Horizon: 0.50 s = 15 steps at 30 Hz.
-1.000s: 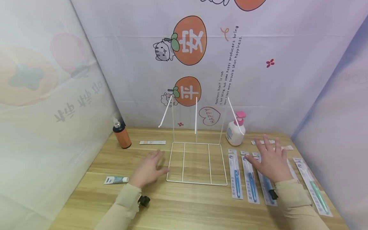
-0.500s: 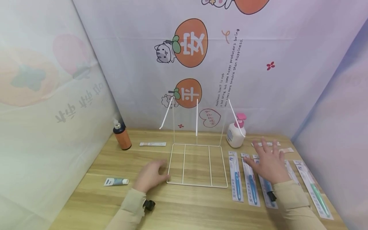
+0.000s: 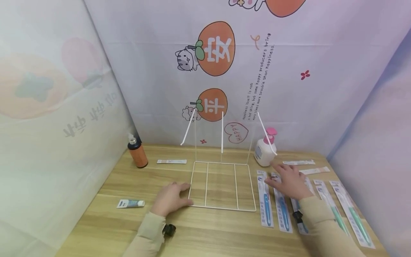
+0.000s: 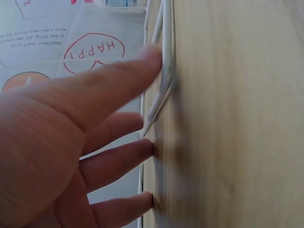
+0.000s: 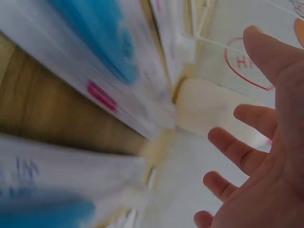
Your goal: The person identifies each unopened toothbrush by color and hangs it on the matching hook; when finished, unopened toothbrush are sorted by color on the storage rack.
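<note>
Blue-handled toothbrush packs point(image 3: 282, 207) lay side by side on the wooden table point(image 3: 208, 232), long axes running away from the person, directly beneath the flat, spread right hand point(image 3: 289, 180), while the farther left hand point(image 3: 170, 196) rested with straight fingers touching the white wire rack point(image 3: 221, 207).

rack point(image 3: 221, 185) centre | toothbrush packs point(image 3: 279, 203) right | tube point(image 3: 130, 203) left
</note>
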{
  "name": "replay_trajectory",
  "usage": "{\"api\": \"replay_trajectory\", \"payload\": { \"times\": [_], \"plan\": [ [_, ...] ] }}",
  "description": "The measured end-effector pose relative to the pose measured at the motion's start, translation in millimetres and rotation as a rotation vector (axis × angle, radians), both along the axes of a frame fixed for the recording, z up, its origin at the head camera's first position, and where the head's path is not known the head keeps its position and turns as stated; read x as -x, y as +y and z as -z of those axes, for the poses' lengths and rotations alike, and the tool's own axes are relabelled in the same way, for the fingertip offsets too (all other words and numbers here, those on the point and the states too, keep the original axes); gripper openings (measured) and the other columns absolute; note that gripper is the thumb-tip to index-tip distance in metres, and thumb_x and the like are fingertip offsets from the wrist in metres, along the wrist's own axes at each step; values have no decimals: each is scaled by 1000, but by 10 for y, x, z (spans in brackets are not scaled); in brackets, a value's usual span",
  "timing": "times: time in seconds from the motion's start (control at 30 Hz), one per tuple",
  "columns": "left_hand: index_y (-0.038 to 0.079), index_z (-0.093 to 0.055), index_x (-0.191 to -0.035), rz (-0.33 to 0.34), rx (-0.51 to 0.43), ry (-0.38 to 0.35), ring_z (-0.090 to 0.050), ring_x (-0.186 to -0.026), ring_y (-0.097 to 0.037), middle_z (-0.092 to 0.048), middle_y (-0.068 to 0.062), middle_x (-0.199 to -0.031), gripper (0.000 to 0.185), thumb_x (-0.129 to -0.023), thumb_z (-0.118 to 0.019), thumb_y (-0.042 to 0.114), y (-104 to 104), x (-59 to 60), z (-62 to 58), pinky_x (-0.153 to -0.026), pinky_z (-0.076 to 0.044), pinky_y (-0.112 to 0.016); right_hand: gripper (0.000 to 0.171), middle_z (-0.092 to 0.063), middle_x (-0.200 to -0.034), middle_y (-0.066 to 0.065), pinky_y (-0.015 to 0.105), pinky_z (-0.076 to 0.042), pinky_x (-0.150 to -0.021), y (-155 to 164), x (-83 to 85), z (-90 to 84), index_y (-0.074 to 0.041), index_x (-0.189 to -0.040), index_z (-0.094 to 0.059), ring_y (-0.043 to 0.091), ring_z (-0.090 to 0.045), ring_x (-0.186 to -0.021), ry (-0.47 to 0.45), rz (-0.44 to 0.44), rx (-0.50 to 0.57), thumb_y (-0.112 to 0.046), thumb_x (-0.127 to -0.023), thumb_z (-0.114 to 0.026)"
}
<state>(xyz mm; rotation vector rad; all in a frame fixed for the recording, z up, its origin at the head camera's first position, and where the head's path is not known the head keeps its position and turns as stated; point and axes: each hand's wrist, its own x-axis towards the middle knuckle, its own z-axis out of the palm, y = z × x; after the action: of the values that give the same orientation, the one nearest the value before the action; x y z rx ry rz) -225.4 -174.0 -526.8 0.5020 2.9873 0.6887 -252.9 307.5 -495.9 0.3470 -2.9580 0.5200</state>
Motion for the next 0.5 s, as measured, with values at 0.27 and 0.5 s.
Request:
{"api": "replay_trajectory", "payload": {
  "times": [0.27,0.5],
  "plan": [
    [21,-72,-144,12,21,-33,-46,-146,-54,-63,-2,-152,72,-85,-87,59,14,-32,7,-116,-41,-68,60,-71,-125,17,82,-31,-92,-69,167,275,-12,-140,-73,53,-50,-121,-69,-28,-23,-47,-93,-84],
    [19,-73,-143,13,16,-23,-47,-146,-54,-64,-4,-152,71,-85,-88,58,4,-42,17,-114,-42,-69,45,-71,-96,-4,79,-30,-88,-80,252,334,-10,-129,-78,41,-57,-107,-139,-33,32,-37,-94,-85]
  ]
}}
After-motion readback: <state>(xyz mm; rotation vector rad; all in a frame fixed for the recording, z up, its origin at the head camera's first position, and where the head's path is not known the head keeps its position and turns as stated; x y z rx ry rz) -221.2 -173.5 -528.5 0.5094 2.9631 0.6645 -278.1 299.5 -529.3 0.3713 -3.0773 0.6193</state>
